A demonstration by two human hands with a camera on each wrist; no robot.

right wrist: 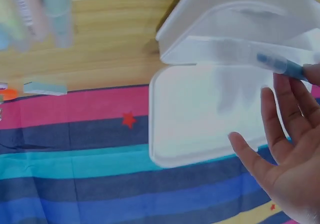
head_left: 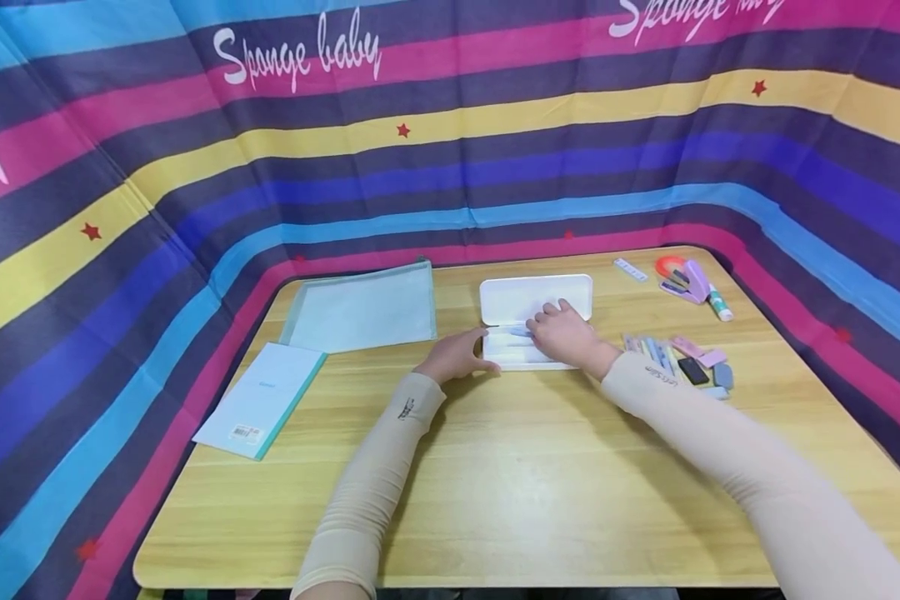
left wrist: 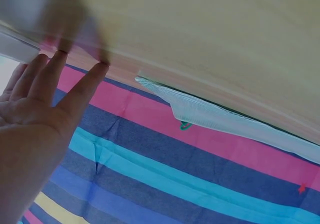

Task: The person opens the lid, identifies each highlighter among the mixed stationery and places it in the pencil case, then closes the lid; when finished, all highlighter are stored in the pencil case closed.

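Blue pen, pinched in my right hand; white case, open, my left hand straight-fingered at its left end.

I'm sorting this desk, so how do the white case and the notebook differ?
The white case is open, its lid raised; the notebook is closed. The case is white all round, while the notebook has a teal edge. The left hand and right hand are at the case; neither touches the notebook. Both rest on the table.
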